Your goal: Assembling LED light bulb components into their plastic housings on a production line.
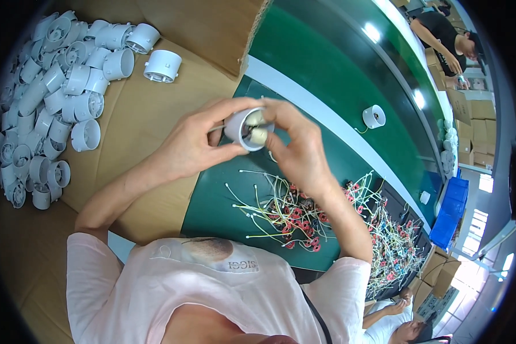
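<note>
A short white plastic cylindrical housing point(234, 128) is held above the table's near edge, its open mouth turned to the right. My left hand point(190, 142) is closed around its left side, thumb below and fingers above. From the right, my right hand point(299, 150) reaches into the mouth; cream finger cots cover its thumb and a fingertip. Something dark shows between those fingertips, too small and shaded to name. A pale wire runs out at the housing's left side. Below my hands lies a tangle of red ring-shaped parts with pale wires point(295, 215).
Many white housings point(89, 80) fill a cardboard box point(146, 114) at left; one stands apart point(163, 66). Beyond a pale rail, a green conveyor belt point(321, 51) carries another wired housing point(374, 116). More wired parts point(393, 252) and a blue bin point(450, 212) are right. Two people work nearby.
</note>
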Tool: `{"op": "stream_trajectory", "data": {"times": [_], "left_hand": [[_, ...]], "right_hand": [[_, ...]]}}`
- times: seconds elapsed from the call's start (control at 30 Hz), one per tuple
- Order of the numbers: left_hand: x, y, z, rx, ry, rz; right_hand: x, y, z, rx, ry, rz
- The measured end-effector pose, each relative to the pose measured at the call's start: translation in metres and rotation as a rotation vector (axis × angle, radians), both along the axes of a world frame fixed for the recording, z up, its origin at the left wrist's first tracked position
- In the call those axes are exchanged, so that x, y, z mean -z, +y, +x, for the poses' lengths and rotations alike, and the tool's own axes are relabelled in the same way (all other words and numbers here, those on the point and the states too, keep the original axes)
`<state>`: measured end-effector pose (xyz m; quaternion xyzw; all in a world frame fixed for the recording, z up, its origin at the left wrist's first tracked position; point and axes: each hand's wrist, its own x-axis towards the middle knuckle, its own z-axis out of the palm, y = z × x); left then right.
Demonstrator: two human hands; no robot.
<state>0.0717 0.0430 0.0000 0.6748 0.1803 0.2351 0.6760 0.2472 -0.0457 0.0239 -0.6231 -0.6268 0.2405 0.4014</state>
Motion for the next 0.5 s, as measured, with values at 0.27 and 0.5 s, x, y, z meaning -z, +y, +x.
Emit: {"op": "stream_trajectory", "data": {"times": [0.27,0.5], "left_hand": [[-0.005,0.037,0.013,-0.464,0.208,1.228],[0.025,0.029,0.039,-0.512,0.76,1.31]], "right_hand": [[0.035,0.026,0.142,0.416,-0.266,-0.013],[-0.001,-0.16,0.167,0.909,-0.611,0.225]]}}
